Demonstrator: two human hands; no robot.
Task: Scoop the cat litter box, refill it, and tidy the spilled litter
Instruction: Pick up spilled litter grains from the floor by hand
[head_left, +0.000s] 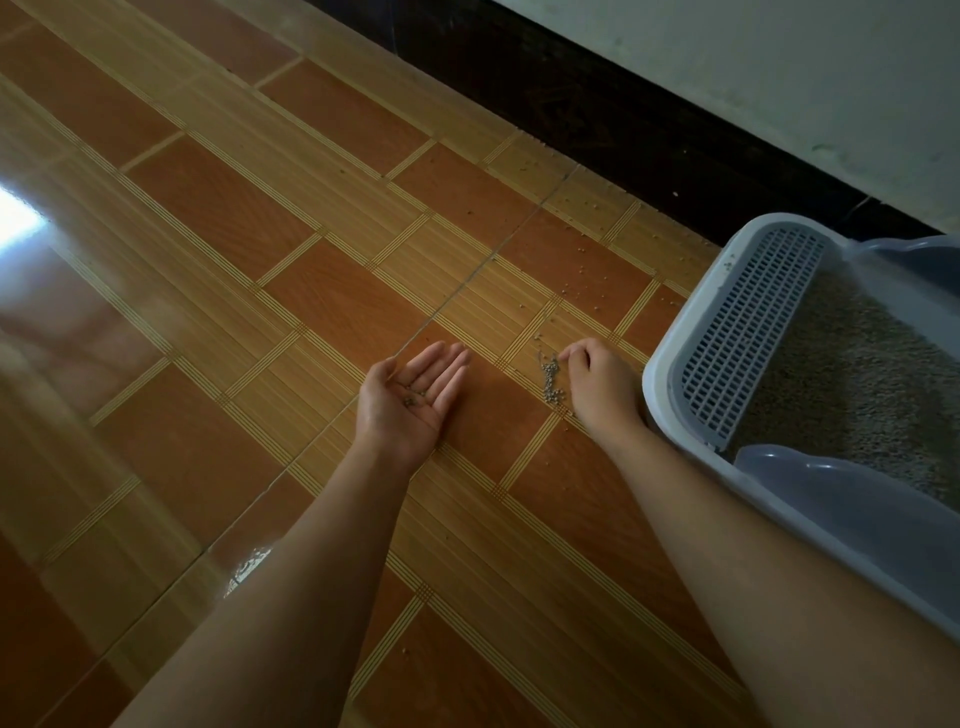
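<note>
Now | left hand (402, 415) spread, cupping pellets (412, 400) | right hand (597, 387) curled by one pile (551, 385), grip unclear | one litter box (655, 387)

litter box (655, 395): pale grey plastic, set on floor (208, 260) at right, rim rounded. slotted grate (748, 332) fitted across one end. box filled with fine grey-beige litter (852, 374). small pile of grey pellets (551, 384) gathered on floor near box corner, just beside curled fingers of right hand (597, 387). loose pellets (587, 260) scattered farther out. few pellets (413, 401) cupped in upturned left hand (410, 421).
</note>
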